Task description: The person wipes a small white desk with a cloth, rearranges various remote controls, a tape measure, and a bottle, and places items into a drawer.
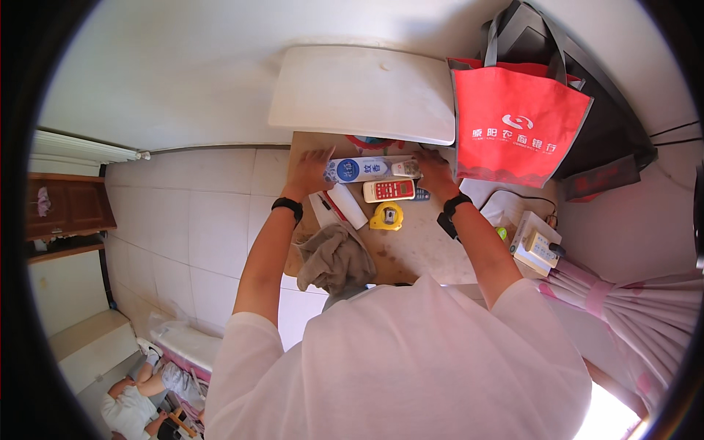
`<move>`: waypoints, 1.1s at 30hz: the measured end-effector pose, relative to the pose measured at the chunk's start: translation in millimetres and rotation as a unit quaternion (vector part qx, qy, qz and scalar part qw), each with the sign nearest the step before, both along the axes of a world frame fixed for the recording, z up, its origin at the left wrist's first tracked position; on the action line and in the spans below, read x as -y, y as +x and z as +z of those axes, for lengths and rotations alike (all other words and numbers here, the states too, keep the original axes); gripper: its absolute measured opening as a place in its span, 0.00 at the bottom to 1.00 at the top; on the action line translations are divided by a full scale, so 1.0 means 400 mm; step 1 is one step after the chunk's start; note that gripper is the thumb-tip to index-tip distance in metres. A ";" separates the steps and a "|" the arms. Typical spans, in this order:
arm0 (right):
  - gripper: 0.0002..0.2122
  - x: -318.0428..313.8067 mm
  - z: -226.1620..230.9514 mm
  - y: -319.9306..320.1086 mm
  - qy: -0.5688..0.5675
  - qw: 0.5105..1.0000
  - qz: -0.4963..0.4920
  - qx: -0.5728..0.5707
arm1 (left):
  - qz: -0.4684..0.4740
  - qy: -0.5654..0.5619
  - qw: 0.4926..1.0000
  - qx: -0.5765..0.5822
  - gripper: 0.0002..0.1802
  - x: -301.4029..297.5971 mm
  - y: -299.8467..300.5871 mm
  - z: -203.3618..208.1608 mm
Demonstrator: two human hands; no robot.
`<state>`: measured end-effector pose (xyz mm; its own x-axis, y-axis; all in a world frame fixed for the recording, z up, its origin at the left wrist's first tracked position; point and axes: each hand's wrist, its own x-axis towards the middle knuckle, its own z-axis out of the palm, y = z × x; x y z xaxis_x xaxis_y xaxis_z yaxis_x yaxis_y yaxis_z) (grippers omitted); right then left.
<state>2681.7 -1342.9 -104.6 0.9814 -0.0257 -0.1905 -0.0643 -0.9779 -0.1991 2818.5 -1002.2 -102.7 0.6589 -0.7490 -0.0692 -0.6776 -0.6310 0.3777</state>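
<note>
A long blue-and-white carton (359, 169) lies across the wooden tabletop. My left hand (311, 172) closes around its left end. My right hand (435, 174) is closed at its right end, beside a small pale packet (406, 169) on top of the carton. Just nearer to me is a white remote control with a red face (389, 191), and a dark grey keypad device (422, 195) shows partly past its right end. A yellow tape measure (386, 216) sits below the remote. To its left are a white oblong piece (347, 205) and a slim dark-and-red stick (331, 205).
A crumpled brown cloth (335, 257) hangs at the table's near left. Beyond the table is a white panel (363, 92); a red tote bag (521, 121) stands at far right. A power strip (541, 248) lies right. Another person (136, 407) is at lower left.
</note>
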 end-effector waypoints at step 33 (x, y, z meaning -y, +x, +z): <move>0.24 -0.142 0.520 0.258 -0.175 0.945 -0.096 0.258 | 0.019 -0.099 0.977 0.189 0.40 -0.030 0.268 0.525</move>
<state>2784.9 -1286.0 103.3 0.9119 -0.1862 0.3657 -0.2307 -0.9696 0.0818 2925.6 -990.2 107.1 0.6367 -0.6976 0.3287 -0.7700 -0.5982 0.2219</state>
